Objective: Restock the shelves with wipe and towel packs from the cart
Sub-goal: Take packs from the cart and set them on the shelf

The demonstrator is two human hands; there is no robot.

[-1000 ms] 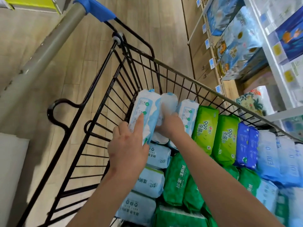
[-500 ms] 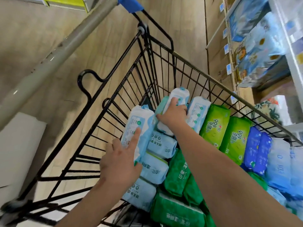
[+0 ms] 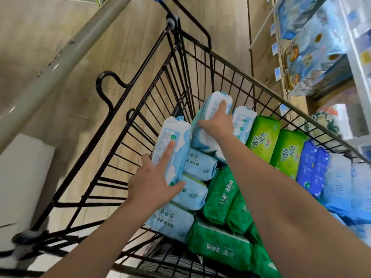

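Observation:
A black wire cart (image 3: 140, 121) holds rows of wipe packs: light blue, green, lime and dark blue. My left hand (image 3: 152, 183) grips one light blue wipe pack (image 3: 172, 145), upright and raised above the left row, thumb under it and index finger along its face. My right hand (image 3: 217, 123) grips a second light blue wipe pack (image 3: 210, 109) at the cart's far end, fingers curled over its top. A third light blue pack (image 3: 244, 121) stands just right of it.
Lime packs (image 3: 263, 137) and dark blue packs (image 3: 313, 167) fill the cart's right side, green packs (image 3: 220, 193) the middle. Shelves (image 3: 357, 63) with large blue tissue bundles (image 3: 319, 47) rise at right. A grey pole (image 3: 60, 69) crosses the wooden floor at left.
Both packs have risen out of their rows. My left hand has drawn its pack toward me and leftward; my right hand has closed over the far pack and lifted it.

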